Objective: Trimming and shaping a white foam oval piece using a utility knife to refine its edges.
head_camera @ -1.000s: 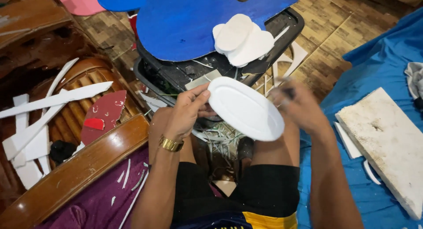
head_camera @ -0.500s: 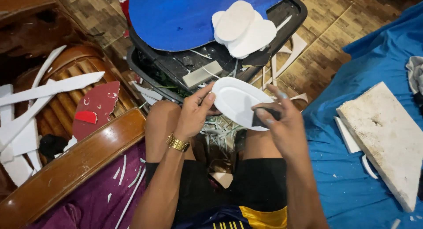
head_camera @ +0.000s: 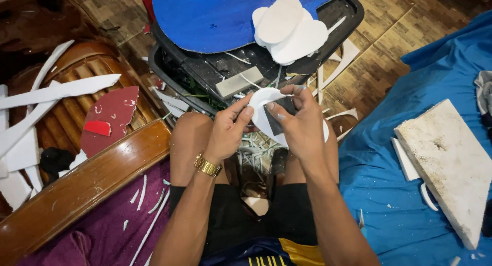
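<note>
My left hand (head_camera: 229, 133) pinches the near edge of a white oval foam piece (head_camera: 262, 103) held over my knees. My right hand (head_camera: 302, 123) presses a small dark sanding block (head_camera: 279, 117) against the foam's face, its fingers covering much of the oval. A gold watch sits on my left wrist. Both hands are close together, just in front of a black tray (head_camera: 353, 12).
The black tray carries a big blue foam sheet (head_camera: 215, 15), stacked white foam ovals (head_camera: 289, 28) and a grey block (head_camera: 238, 82). Left: a wooden chair frame (head_camera: 87, 176), white foam strips (head_camera: 56, 89), a red foam piece (head_camera: 113, 117). Right: a blue cloth (head_camera: 410, 204) with a white foam slab (head_camera: 451, 163).
The white oval has been turned and drawn closer between my hands. My right hand, off its edge a second ago, now lies over its face with the dark block.
</note>
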